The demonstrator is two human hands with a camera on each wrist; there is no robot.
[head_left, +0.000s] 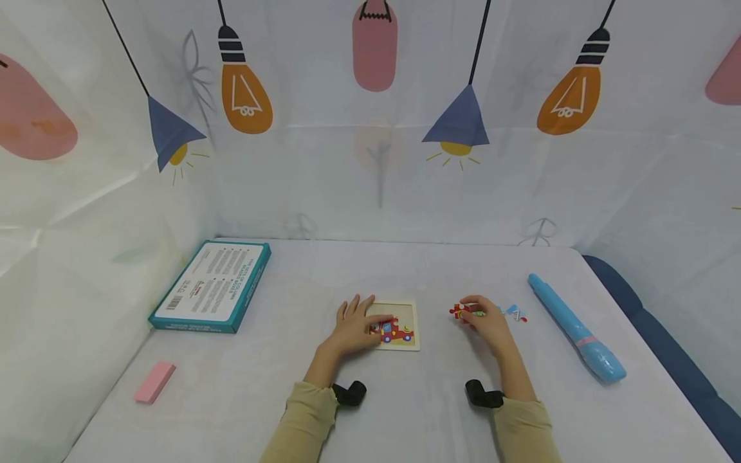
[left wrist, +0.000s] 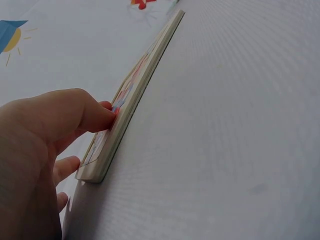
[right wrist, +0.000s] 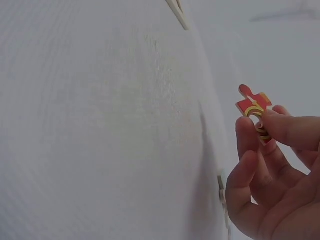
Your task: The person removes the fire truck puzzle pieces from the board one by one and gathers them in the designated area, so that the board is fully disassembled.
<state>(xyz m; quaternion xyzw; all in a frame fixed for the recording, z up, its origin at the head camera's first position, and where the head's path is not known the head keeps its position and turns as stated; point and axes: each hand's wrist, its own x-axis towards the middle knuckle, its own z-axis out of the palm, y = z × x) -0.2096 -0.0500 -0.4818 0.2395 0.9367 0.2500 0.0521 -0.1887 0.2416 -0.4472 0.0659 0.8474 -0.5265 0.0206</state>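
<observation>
A small wooden jigsaw board lies flat on the table, with a red and blue vehicle picture partly assembled inside its pale frame. My left hand rests over the board's left side, fingers spread, thumb and index fingertips touching the pieces. Seen from the left wrist, the thumb presses down on the picture near the frame's edge. To the right, my right hand pinches a red puzzle piece with yellow curves between thumb and fingers, held above the table.
Several loose puzzle pieces lie just beyond my right hand. A light blue tube-shaped object is farther right. At the left are a teal-edged box and a pink block. A printed curtain hangs behind the table.
</observation>
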